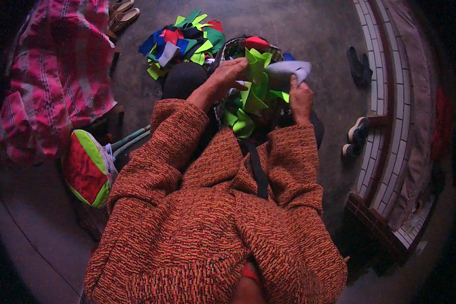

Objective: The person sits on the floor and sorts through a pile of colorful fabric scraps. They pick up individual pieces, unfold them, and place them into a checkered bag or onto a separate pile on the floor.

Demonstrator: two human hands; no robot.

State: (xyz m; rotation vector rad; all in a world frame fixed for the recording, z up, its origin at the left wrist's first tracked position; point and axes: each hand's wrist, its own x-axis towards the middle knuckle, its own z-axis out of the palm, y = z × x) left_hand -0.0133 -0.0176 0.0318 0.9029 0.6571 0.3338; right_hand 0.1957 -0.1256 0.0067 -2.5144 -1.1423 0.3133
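Note:
My left hand reaches in with its fingers stretched out and thumb apart. Its fingertips come up to the edge of the lime-green fabric pieces, which look like felt; I cannot tell whether they touch. In my right hand a pale grey-white fabric piece is pinched between thumb and fingers, stretching left toward the green ones. Beneath both hands, between my knees, stands a dark checked bag with coloured pieces in it. A red piece lies at its far rim.
Beyond my left knee a heap of coloured fabric pieces lies on the floor. A pink checked cloth hangs at the left, above a red and lime-green stitched item. Dark shoes stand by the tiled step at the right.

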